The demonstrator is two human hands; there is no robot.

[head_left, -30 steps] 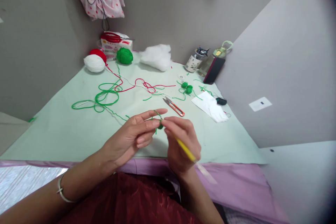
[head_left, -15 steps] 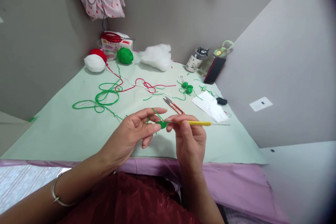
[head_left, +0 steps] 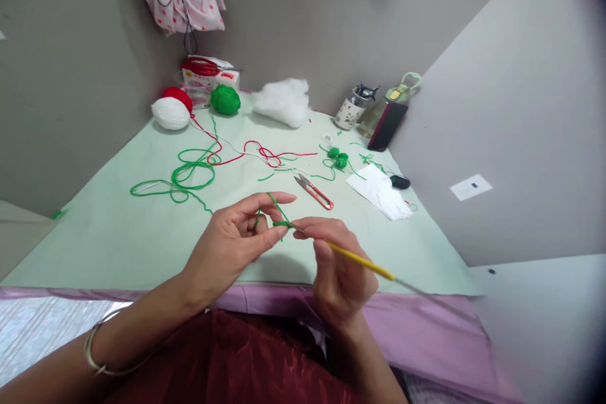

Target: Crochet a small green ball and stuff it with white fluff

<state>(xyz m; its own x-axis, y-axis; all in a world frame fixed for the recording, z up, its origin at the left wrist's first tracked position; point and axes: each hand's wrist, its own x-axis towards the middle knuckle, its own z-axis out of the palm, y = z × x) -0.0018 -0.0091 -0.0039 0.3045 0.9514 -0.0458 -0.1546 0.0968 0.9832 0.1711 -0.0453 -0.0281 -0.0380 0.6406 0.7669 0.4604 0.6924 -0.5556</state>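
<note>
My left hand (head_left: 237,233) pinches a small piece of green crochet work (head_left: 281,224) between thumb and fingers. Green yarn (head_left: 278,205) runs tight over its raised index finger down to the piece. My right hand (head_left: 343,268) grips a crochet hook (head_left: 362,259) with a yellow handle, its tip at the green piece and its thin rear end pointing down to the right. The hook's tip is too small to make out clearly. Thread snips (head_left: 314,192) with orange handles lie on the table just beyond my hands.
Loops of green yarn (head_left: 193,173) spread at left, near white (head_left: 171,113), red (head_left: 178,98) and green (head_left: 225,100) yarn balls. White stuffing (head_left: 283,103) sits at the back. Small green balls (head_left: 339,160), a white paper (head_left: 380,192), a phone (head_left: 388,127) and a pen cup (head_left: 351,110) stand right.
The hook has swung from nearly level to tilted, its rear end lower and further right. My right hand has turned with it. My left hand has shifted slightly left.
</note>
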